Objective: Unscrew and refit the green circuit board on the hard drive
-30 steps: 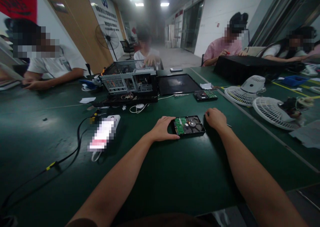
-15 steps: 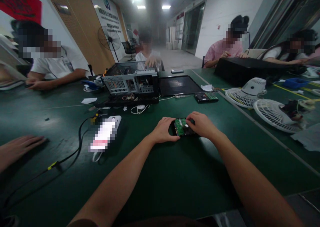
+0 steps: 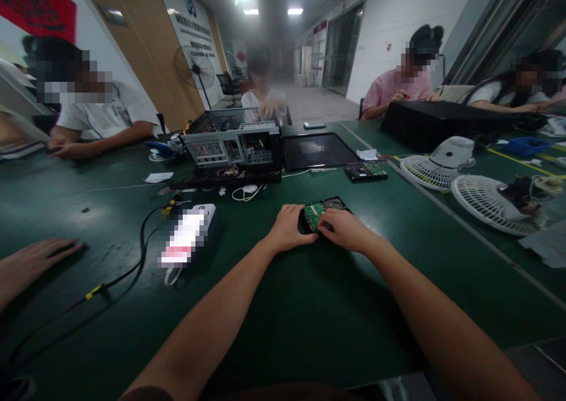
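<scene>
A hard drive (image 3: 313,210) with a green circuit board lies on the green table (image 3: 283,306), turned at a slant. My left hand (image 3: 289,229) grips its left edge between thumb and fingers. Over the drive's near side, my right hand (image 3: 342,229) is closed, its fingertips pinched together around something small and dark that I cannot make out. The right hand covers the drive's near right part.
An open computer case (image 3: 230,147) stands beyond my hands, beside a black panel (image 3: 318,151) and a second drive (image 3: 366,171). Left lie a phone (image 3: 186,236) and cable; fan parts (image 3: 490,203) are right. Another person's hand (image 3: 39,265) rests far left. People sit around the table.
My right hand has moved left and nearer, to the drive's near edge. The drive has turned at a slant, and more of its far side shows. My left hand has shifted slightly.
</scene>
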Demonstrator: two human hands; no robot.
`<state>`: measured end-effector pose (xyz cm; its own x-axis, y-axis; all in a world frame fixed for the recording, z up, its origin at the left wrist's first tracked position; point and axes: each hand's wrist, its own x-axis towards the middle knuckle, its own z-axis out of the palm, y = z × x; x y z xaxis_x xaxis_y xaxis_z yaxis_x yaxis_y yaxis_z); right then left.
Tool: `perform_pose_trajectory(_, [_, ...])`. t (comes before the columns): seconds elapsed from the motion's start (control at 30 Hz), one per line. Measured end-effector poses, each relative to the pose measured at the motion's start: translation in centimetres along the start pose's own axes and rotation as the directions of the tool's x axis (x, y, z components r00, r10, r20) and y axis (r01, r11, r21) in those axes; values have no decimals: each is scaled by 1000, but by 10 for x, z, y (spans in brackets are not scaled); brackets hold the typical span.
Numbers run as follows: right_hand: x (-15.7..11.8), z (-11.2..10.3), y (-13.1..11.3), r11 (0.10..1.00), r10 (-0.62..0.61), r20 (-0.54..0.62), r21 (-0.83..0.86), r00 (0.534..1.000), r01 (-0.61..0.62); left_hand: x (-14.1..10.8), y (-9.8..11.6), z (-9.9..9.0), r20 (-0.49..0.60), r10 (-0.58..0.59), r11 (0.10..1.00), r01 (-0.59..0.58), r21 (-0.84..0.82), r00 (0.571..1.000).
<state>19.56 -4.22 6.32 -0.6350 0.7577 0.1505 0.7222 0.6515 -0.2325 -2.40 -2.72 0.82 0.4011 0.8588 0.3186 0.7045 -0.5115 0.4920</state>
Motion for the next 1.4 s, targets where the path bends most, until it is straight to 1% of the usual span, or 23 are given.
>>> perform_pose_trajectory(0.1, [1,2,-2,1000,8,-12,-13,1000,-8,0,1,-2,14,8,1000,-8,-9,1000])
perform_pose_trajectory(0.23, [1,1,-3,1000,24,-25,3,999,-24,0,2,-5,43,-10,1000,11,-21,999])
perform_pose_trajectory(0.37, [0,-3,-2,999,0,-34,53,999,2,0,1,-6,66,-13,1000,15,-21,998])
perform_pose_trajectory(0.6, [-1,-5,-3,993,-19,-36,119,999,23,0,-2,-4,52,-2,1000,3,-21,999])
perform_pose_trajectory(0.93, [0,-1,-3,994,-24,-42,102,999,29,0,1,-7,69,-14,1000,15,-14,998])
perform_pose_trajectory(1.1, [1,2,-1,997,27,-57,73,998,-23,0,0,-7,73,-26,1000,27,-14,997])
perform_pose_trajectory(1.2, [2,4,1,997,38,-56,65,998,-35,1,-1,-6,70,-27,999,28,-19,997])
perform_pose_trajectory(1.4, [2,7,4,997,21,-61,81,998,-16,1,-3,-4,71,-12,1000,14,-24,997])
